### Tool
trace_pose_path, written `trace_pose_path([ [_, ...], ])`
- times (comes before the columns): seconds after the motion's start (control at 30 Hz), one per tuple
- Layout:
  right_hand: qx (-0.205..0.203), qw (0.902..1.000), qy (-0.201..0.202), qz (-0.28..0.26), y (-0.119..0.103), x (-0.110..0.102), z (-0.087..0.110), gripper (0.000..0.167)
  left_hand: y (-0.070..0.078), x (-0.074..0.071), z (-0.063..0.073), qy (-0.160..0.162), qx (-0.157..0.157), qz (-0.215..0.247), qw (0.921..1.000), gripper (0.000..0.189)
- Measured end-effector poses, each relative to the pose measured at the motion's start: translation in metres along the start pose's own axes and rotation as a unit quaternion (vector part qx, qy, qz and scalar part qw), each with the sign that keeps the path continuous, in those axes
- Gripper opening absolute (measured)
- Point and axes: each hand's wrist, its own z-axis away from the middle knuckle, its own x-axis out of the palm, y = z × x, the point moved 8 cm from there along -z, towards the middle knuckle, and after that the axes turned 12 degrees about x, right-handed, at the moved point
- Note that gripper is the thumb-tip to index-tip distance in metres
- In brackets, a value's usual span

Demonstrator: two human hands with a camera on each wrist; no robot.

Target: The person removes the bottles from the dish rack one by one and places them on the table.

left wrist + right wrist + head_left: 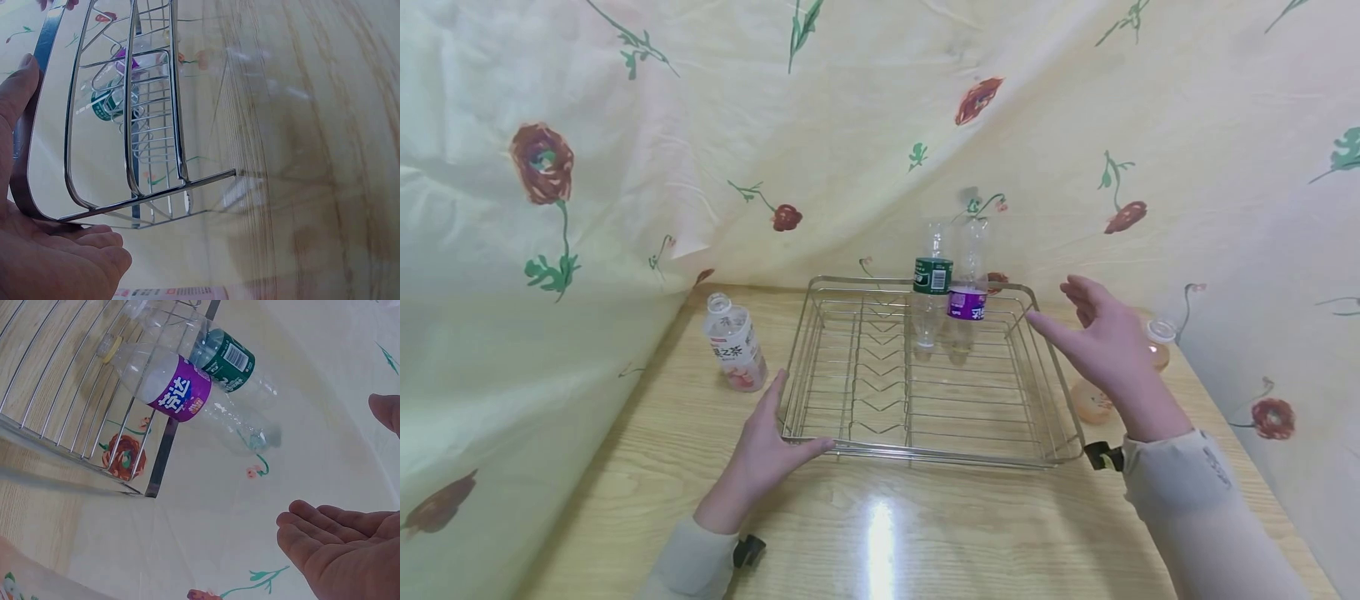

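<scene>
At the near left corner of a wire dish rack (880, 454), my left hand (763, 458) holds the rim, thumb along the front rail and fingers at the left side. The left wrist view shows its fingers (94, 250) just under the corner. My right hand (1108, 346) is raised off the rack's right side, fingers extended and thumb apart, with nothing in it. Two clear plastic bottles, one green-labelled (932, 277) and one purple-labelled (967, 304), stand upside down against the rack's far rim. The right wrist view shows a yellowish cap (109, 347) at the purple-labelled bottle's lower end.
A pink-and-white labelled tea bottle (736, 346) stands uncapped left of the rack. Beyond the right hand are another bottle (1160, 333) and a rounded orange-tinted item (1092, 402), both partly hidden. Flowered cloth (850, 125) hangs behind the wooden table (970, 533).
</scene>
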Motion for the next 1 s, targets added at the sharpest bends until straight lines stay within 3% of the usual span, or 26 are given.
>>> trace_pose_path([
  [1.0,0.028,0.9987,-0.041,0.01,-0.007,0.026,-0.024,0.112,0.0,0.0,0.0,-0.002,-0.003,0.004,1.0,0.134],
])
